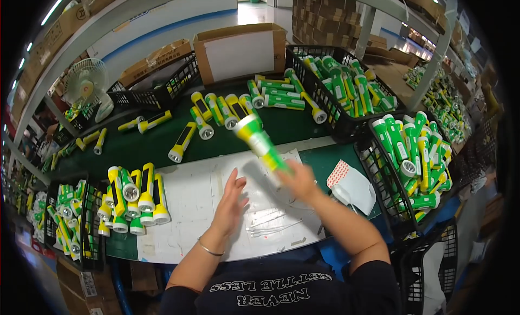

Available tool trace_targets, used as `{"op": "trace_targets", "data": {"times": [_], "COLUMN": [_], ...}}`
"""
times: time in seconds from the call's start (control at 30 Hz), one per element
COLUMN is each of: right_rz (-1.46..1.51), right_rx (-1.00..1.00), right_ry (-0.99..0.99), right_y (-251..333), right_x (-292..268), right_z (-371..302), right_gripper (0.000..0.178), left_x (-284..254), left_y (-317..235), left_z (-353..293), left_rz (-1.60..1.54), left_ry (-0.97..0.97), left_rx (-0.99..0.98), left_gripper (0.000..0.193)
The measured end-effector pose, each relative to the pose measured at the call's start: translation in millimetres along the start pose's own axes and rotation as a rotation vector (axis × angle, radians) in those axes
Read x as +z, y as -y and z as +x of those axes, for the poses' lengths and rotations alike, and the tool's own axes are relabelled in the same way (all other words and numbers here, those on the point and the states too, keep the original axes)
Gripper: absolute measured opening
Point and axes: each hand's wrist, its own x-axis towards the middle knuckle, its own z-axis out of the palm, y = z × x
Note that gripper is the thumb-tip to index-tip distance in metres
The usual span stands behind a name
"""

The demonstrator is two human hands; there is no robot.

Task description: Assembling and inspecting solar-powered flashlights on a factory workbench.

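Starting at the far left, a black wire crate (73, 217) of green and yellow flashlights is seen, partly cut off by the dark rim. Just beside it, a cluster of upright flashlights (132, 198) stands on the edge of a white work sheet (184, 206), lenses upward. Behind these, a small white fan (86, 85) and flat brown cartons (157, 57) are set along the back of the green bench (141, 147), where loose yellow flashlights (184, 140) lie scattered.

The left hand (230, 201) is held open above the white sheet, fingers straight and together, nothing in it; a thin bracelet is worn at the wrist. An open brown box with a white inner face (241, 52) stands at the back centre.

The right hand (299, 179) is closed around the lower end of a green-and-white flashlight (260, 140), which is raised tilted, head up and to the left, above the sheet. Both are blurred, so the fingers' exact grip cannot be made out.

To the right of that hand, a white packet with a red-dotted sticker sheet (346, 182) lies on the bench. Further right, two black crates (379, 169) are filled with green flashlights (417, 147). Stacked brown cartons (325, 17) are seen at the upper right; shelving beyond is bent and hard to read.
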Motion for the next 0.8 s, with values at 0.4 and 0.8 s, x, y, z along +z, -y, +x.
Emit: {"op": "trace_targets", "data": {"times": [0.4,0.8], "right_rz": [-0.836,-0.877], "right_rx": [0.118,0.007], "right_ry": [-0.641,0.345], "right_y": [-82,-77], "right_x": [-169,-63], "right_z": [177,178], "right_gripper": [0.049,0.047], "left_x": [-37,-144], "left_y": [-2,-59], "left_z": [-4,99], "left_rz": [0.061,1.481], "left_ry": [-0.186,-0.462], "left_rx": [-0.048,0.524], "left_gripper": [0.049,0.052]}}
